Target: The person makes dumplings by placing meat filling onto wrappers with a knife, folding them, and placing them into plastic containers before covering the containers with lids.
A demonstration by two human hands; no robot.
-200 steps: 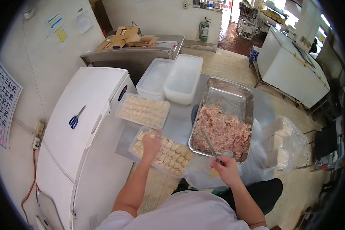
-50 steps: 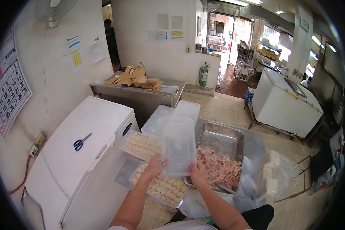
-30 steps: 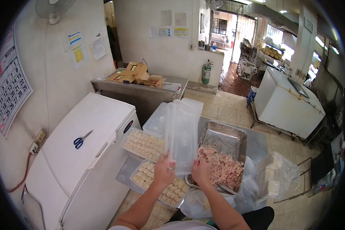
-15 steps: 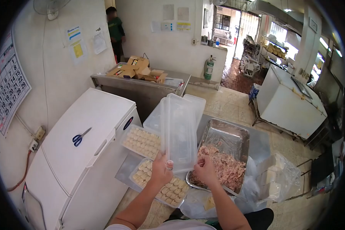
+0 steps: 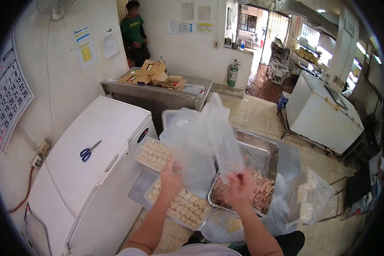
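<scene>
My left hand (image 5: 171,174) is closed on the lower edge of a translucent plastic lid (image 5: 192,149), blurred by motion. Another translucent plastic piece (image 5: 224,138), long and tilted, is gripped at its lower end by my right hand (image 5: 242,184). Below my left hand lies a container of dumplings (image 5: 190,208) in rows, with a second dumpling container (image 5: 152,154) behind it. Under and beyond my right hand, the metal tray (image 5: 275,164) holds ground meat (image 5: 262,187). Translucent containers stand behind the lids, partly hidden by them.
Scissors (image 5: 89,151) lie on the white freezer (image 5: 111,115) at left. Plastic-wrapped pale blocks (image 5: 304,196) sit right of the tray. Opened cardboard boxes (image 5: 151,74) are on the back steel table (image 5: 158,96). A person in a green shirt (image 5: 133,30) stands at the back doorway.
The stacked plastic pieces have come apart, one to the left with my left hand, one to the right with my right. The person at the back has come further into view.
</scene>
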